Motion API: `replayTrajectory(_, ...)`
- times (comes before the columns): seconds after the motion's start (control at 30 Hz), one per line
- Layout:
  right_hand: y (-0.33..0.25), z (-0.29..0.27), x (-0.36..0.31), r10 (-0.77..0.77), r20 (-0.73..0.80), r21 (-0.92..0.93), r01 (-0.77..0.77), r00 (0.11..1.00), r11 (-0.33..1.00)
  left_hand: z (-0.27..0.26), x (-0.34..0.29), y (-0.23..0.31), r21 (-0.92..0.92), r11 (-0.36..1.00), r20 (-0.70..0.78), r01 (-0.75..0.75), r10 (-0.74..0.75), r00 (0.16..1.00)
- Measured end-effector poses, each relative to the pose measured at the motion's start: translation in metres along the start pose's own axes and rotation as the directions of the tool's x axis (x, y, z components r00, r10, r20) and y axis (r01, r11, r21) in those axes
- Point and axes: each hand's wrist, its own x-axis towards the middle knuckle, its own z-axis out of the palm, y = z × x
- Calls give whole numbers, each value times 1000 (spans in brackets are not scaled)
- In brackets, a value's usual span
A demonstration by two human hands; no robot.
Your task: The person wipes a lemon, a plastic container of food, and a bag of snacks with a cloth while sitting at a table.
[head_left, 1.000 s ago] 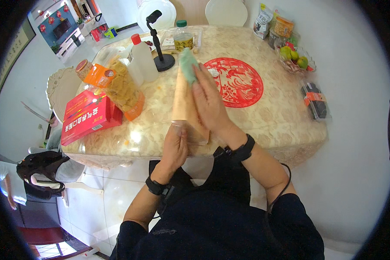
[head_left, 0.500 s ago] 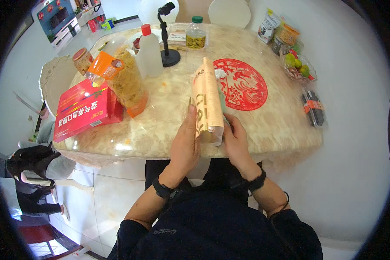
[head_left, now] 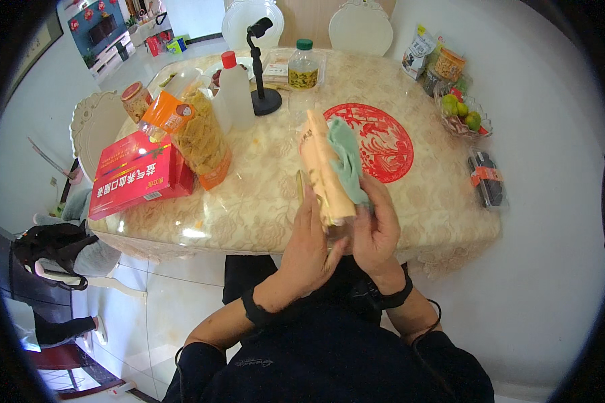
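Note:
Above the table's near edge, I hold a peach-coloured package [head_left: 321, 168] with dark printing between both hands, its far end tipped slightly left. My left hand [head_left: 308, 238] is closed on its left side and lower end. A pale green cloth [head_left: 346, 158] lies flat along the package's right side. The fingers of my right hand [head_left: 378, 228] press that cloth against the package. Part of the package's near end is hidden by my fingers and blurred.
At the left of the table [head_left: 262, 215] are a red box [head_left: 138, 171], a bag of yellow snacks [head_left: 205, 141] and a jar [head_left: 136, 99]. A white bottle [head_left: 234, 91], a black stand [head_left: 265, 101] and a green-capped bottle [head_left: 304, 67] stand farther back. A fruit bowl [head_left: 464, 117] sits right.
The green cloth, mostly hidden before, now shows along the package's right side under my right hand. The package has tilted left at its far end, and the view has shifted slightly.

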Motion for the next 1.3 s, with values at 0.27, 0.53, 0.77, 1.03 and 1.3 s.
replayTrajectory(0.27, 18, -52, -28, 365, -252, 141, -339, 896, 930, -42, 64, -48, -141, 989, -72, 49, -60, 996)
replayTrajectory(0.53, 20, -86, -53, 345, -304, 90, -334, 888, 938, -23, 86, -92, -547, 785, 187, 291, -225, 956)
replayTrajectory(0.77, 23, -111, -40, 302, -419, 43, -314, 856, 948, -9, 66, -36, -117, 991, -173, 62, -82, 982)
replayTrajectory(1.03, 40, -113, 6, -29, -211, -266, -29, 977, 964, 32, 43, -4, 48, 971, -163, -234, 238, 957)
replayTrajectory(1.3, 37, -109, 7, 30, -219, -278, -92, 975, 956, -7, 64, -21, -105, 927, -89, -361, 353, 932)
